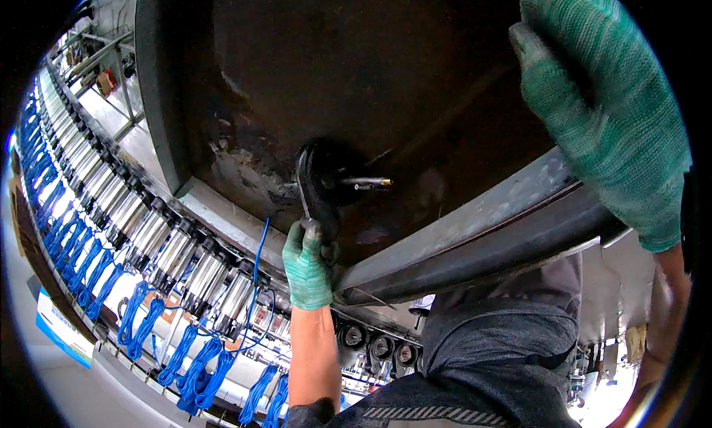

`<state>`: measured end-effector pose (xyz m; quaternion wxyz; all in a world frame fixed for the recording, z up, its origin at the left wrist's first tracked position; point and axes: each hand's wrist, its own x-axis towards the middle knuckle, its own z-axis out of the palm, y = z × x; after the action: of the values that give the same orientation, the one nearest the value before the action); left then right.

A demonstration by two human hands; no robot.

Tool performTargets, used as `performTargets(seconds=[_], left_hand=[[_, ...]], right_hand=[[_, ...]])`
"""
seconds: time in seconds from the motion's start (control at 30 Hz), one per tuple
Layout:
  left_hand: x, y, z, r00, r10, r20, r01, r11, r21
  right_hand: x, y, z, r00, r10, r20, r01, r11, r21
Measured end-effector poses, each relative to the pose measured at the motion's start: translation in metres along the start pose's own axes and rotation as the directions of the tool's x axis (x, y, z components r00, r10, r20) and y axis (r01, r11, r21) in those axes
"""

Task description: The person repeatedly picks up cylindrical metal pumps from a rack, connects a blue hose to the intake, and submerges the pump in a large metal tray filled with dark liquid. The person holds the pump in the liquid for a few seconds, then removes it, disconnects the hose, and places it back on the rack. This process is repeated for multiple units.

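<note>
My left hand point(308, 274), in a green knitted glove, is closed on the lower end of a black curved part point(305, 172) with a shiny edge. Thumb and fingers pinch it; what kind of part it is cannot be made out. Beside its upper end, a thin metal pin point(371, 182) with a brass-coloured tip points to the right. Both lie over a dark, stained metal surface point(415, 87). Up at the right, my right hand point(612, 116), gloved alike, hovers over the surface's near edge, thumb apart from the fingers and nothing visible between them.
A raised grey metal rim point(475, 220) borders the dark surface on the near side. To the left runs a long row of silver cylinders point(189, 280) with black ends and bundled blue cables point(200, 372). Round black parts point(382, 346) stand close to my left forearm.
</note>
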<state>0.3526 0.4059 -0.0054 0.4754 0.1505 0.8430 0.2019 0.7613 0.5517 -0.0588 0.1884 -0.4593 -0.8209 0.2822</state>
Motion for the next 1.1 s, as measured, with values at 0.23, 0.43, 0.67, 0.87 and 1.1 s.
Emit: performTargets(seconds=[0.23,0.43,0.67,0.87,1.1], left_hand=[[0.005,-0.002,0.000,1.000,0.015,0.008,-0.015,1.000,-0.010],[0.006,-0.002,-0.003,1.000,0.015,0.022,-0.014,0.999,-0.038],[0.001,0.002,0.002,0.999,0.009,-0.033,-0.011,0.998,-0.066],[0.009,-0.004,-0.002,0.999,0.035,0.017,-0.034,0.998,-0.043],[0.007,-0.003,-0.003,0.999,0.038,0.007,-0.038,0.999,-0.029]], right_hand=[[0.003,-0.002,0.000,1.000,0.024,-0.005,-0.024,0.999,-0.021],[0.005,-0.005,0.000,0.999,0.047,-0.018,-0.047,0.998,-0.038],[0.012,-0.004,0.001,0.998,0.058,-0.031,-0.060,0.997,-0.041],[0.009,-0.003,0.005,0.996,0.079,-0.047,-0.082,0.995,-0.053],[0.015,-0.003,0.007,0.995,0.081,-0.061,-0.084,0.995,-0.057]])
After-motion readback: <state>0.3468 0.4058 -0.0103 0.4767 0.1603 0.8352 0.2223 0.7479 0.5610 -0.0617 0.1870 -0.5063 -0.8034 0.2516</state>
